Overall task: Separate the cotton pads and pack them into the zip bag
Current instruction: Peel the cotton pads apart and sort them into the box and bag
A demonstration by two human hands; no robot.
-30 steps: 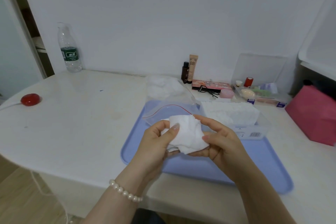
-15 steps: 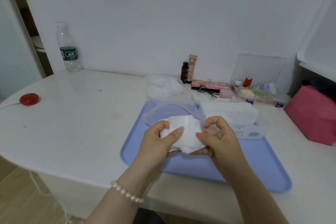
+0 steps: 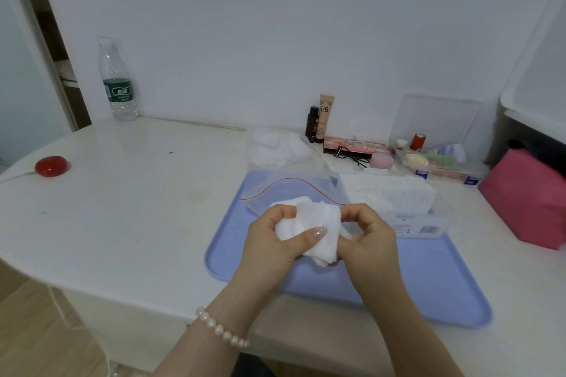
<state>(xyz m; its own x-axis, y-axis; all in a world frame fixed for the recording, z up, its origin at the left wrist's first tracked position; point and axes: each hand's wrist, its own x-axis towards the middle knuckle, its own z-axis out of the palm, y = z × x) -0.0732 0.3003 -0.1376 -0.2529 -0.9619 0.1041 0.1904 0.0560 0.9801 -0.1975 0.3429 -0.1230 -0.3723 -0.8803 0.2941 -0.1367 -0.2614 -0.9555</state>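
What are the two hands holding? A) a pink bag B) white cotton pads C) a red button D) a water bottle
B: the left hand and right hand both grip a bunch of white cotton pads above the blue tray.
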